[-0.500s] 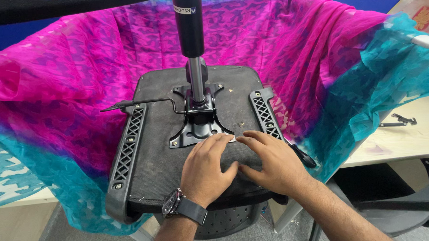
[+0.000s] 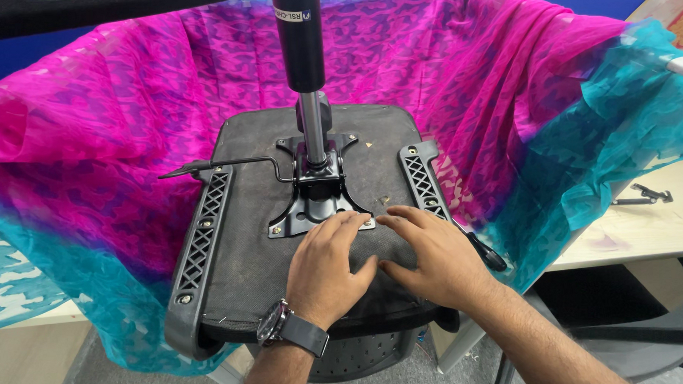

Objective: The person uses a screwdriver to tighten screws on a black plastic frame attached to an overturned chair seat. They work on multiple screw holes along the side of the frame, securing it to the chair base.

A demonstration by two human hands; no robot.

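Note:
An upturned black office chair seat (image 2: 252, 240) lies on a pink and teal cloth (image 2: 113, 139), its underside facing me. A black metal mechanism plate (image 2: 315, 197) is bolted at its middle, with a gas lift cylinder (image 2: 300, 42) rising from it and a thin lever (image 2: 227, 164) sticking out to the left. My left hand (image 2: 325, 268), with a dark wristwatch (image 2: 289, 330), rests flat on the seat just below the plate, fingertips at the plate's lower edge. Beside it, my right hand (image 2: 427, 261) also lies flat on the seat, fingers spread. Neither hand holds anything.
Two black ribbed armrest brackets (image 2: 202, 219) (image 2: 423, 181) run along the seat's sides. A black-handled tool (image 2: 483, 251) lies at the seat's right edge. The cloth covers a light wooden desk (image 2: 645, 227), where a small black metal part (image 2: 644, 195) lies. A chair base (image 2: 649, 333) stands at lower right.
Both hands have stayed on the seat below the plate; the fingers have shifted only slightly.

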